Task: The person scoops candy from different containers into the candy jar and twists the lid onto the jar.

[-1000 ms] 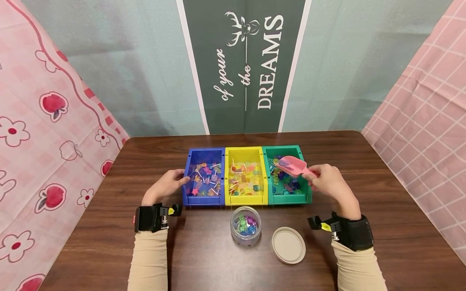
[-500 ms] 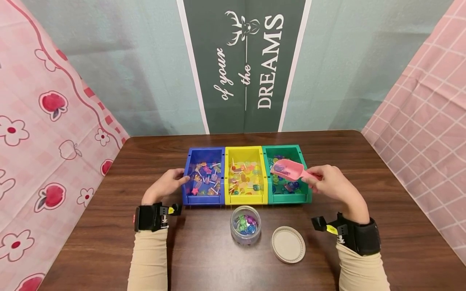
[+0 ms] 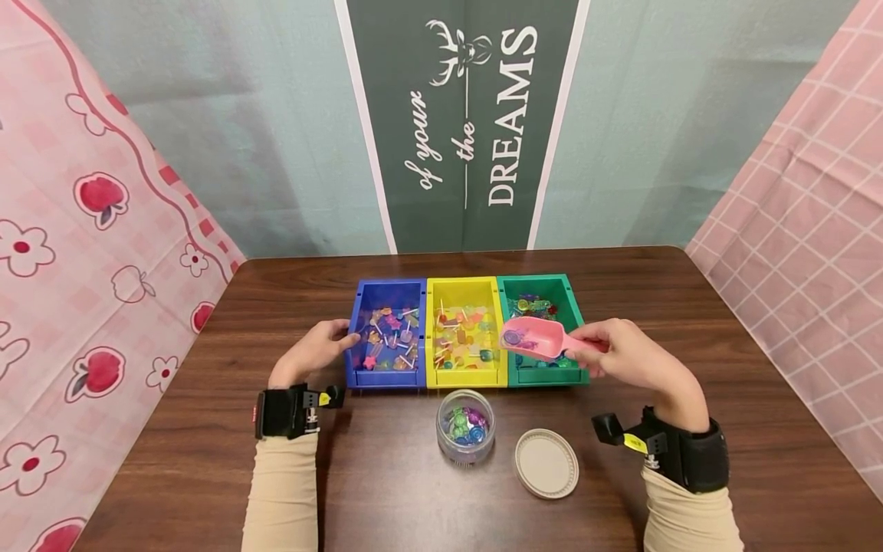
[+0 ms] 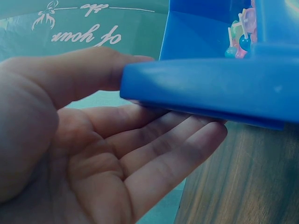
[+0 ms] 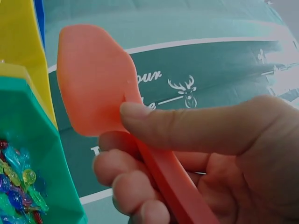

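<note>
My right hand [image 3: 624,353] grips a pink scoop [image 3: 550,338] by its handle. The thumb lies along the top and the fingers curl beneath, as the right wrist view shows. A few purple and blue translucent candy-shaped pieces [image 3: 516,339] lie in the scoop, which is over the front part of a green bin [image 3: 541,284]. More colourful pieces [image 5: 16,186] are in that bin. At the left, my left hand [image 3: 313,353] holds the side wall of a blue bin [image 4: 205,86], thumb on one face and fingers against the other.
Between them stands a yellow bin [image 3: 461,291] with small lollipop and candy pieces. In front, a clear jar [image 3: 465,458] holds green, purple and blue pieces. A cream lid [image 3: 547,464] lies to its right on the brown table [image 3: 386,491]. Cloth backdrops rise behind.
My right hand has brought the scoop from inside the green bin toward the front left, with the pieces in it. My left hand has stayed on the blue bin.
</note>
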Demonstrator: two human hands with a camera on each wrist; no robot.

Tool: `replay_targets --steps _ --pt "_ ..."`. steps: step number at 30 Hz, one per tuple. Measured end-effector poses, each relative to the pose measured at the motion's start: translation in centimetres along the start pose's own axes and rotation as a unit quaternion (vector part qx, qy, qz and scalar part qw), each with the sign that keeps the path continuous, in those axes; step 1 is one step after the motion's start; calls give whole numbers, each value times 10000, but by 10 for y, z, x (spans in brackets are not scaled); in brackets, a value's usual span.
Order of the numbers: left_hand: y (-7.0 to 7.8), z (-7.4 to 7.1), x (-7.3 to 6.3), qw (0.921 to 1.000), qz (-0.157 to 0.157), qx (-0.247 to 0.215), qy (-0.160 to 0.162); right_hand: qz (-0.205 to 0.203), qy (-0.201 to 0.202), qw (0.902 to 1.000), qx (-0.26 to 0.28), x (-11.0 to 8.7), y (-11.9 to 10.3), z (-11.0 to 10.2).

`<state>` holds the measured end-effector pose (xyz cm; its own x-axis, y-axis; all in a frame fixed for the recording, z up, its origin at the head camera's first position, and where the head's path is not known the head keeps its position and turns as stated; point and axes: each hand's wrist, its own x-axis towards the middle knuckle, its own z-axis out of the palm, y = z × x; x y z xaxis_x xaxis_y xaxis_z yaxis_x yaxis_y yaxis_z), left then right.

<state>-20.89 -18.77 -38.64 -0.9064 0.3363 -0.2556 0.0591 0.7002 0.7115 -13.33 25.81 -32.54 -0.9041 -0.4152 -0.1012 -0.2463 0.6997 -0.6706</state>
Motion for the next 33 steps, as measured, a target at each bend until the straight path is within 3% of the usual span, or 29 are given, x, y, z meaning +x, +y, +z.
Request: replay_targets --steps 17,25,33 --pt "1 0 -1 10000 -48 -24 6 -782 -1167 9892 414 5 -13 12" --pt "1 0 -1 10000 -10 -28 9 -625 -1457 9862 469 5 -24 18" --pt "1 0 -1 10000 -58 -28 4 -492 -1444 9880 236 5 -32 21"
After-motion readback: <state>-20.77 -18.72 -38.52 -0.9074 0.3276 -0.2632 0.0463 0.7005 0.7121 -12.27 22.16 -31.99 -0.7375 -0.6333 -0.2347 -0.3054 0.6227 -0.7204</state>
